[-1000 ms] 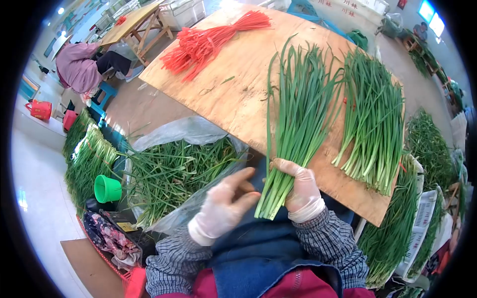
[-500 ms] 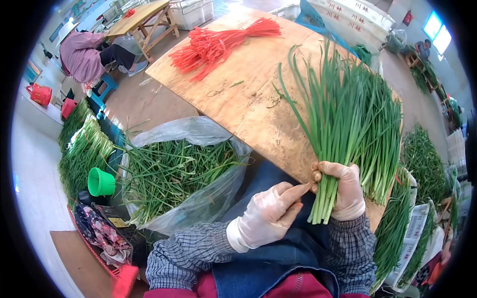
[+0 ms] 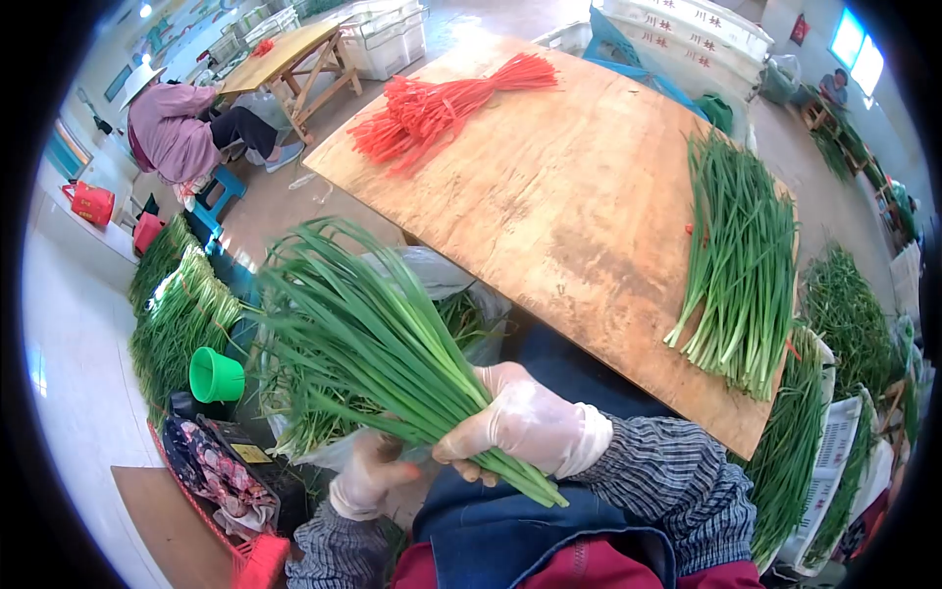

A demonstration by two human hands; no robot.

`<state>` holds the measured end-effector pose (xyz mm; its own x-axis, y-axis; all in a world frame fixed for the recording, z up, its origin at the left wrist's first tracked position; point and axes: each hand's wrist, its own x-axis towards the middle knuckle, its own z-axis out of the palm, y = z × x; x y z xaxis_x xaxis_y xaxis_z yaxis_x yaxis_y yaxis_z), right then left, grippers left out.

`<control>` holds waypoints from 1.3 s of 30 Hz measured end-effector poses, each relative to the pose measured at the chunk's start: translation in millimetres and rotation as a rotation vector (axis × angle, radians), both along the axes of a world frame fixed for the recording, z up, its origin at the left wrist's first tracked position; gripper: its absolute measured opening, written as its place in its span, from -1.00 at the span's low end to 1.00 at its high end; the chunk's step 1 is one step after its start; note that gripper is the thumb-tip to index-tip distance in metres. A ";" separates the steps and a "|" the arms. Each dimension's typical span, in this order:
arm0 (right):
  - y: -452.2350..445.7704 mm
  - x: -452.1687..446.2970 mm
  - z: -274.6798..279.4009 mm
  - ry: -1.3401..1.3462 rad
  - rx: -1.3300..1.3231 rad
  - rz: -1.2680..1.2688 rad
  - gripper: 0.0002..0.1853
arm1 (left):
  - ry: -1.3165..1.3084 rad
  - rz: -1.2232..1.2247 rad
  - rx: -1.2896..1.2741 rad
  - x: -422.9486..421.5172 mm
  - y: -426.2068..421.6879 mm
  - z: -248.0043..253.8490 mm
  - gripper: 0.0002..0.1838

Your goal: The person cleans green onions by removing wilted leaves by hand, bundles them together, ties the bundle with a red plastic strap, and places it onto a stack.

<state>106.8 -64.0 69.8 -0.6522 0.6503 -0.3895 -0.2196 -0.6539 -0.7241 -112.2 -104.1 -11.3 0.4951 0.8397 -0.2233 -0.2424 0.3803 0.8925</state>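
My right hand (image 3: 520, 422), in a pale thin glove, is wrapped round a bunch of long green stalks (image 3: 383, 344) near their pale ends. The leaves of this bunch point up and left, over the plastic-lined heap of loose greens. Just below the bunch is my left hand (image 3: 368, 476), gloved too, with thumb and fingers apart and nothing seen between them. Another green bunch (image 3: 741, 265) lies on the right side of the wooden table (image 3: 569, 216). A pile of red ties (image 3: 422, 113) rests at the table's far left.
A green cup (image 3: 216, 375) and stacked greens (image 3: 182, 324) are at left. Crates of greens (image 3: 829, 471) stand at right, below the table edge. A person (image 3: 172, 128) sits by another table (image 3: 285, 49); a second person (image 3: 834, 88) is far right.
The held bunch has swung left, off the table and over the plastic-lined heap, its leaves now pointing up-left. My left hand has moved left and down, away from the stalk ends.
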 end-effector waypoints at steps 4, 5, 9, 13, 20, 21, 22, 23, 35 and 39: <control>-0.6 8.4 41.4 0.125 0.079 -0.122 -0.77 | -0.109 0.240 0.278 36.7 32.2 67.5 -0.05; 2.1 12.2 40.8 0.130 0.148 -0.139 -0.81 | -0.146 0.204 0.353 47.1 46.8 82.9 -0.09; 11.5 21.3 28.8 0.254 0.160 -0.396 -0.78 | -0.046 0.133 0.382 97.2 86.2 132.9 -0.51; 14.8 21.1 -22.9 0.348 0.027 -0.529 -0.74 | 0.216 -0.070 0.092 124.4 119.7 103.0 -0.68; -35.4 -14.7 -98.7 0.406 -0.303 -0.574 -0.81 | 0.385 -0.310 -0.251 116.2 110.4 18.8 -0.60; -40.1 -17.1 -103.9 0.414 -0.323 -0.537 -0.74 | 0.290 -0.261 -0.286 115.7 107.2 8.6 -0.61; -43.7 -17.6 -105.5 0.416 -0.311 -0.518 -0.72 | 0.245 -0.270 -0.325 113.7 104.5 2.9 -0.62; -46.1 -16.2 -106.4 0.418 -0.295 -0.500 -0.69 | 0.200 -0.279 -0.361 112.2 102.9 0.3 -0.62; 2.0 35.7 -70.2 0.152 0.046 -0.913 -0.60 | 0.055 -0.216 -0.086 115.9 74.9 11.1 -0.45; 18.7 36.7 -6.5 -0.070 0.476 -1.029 -0.60 | 0.115 -0.245 0.225 132.0 89.0 62.9 -0.19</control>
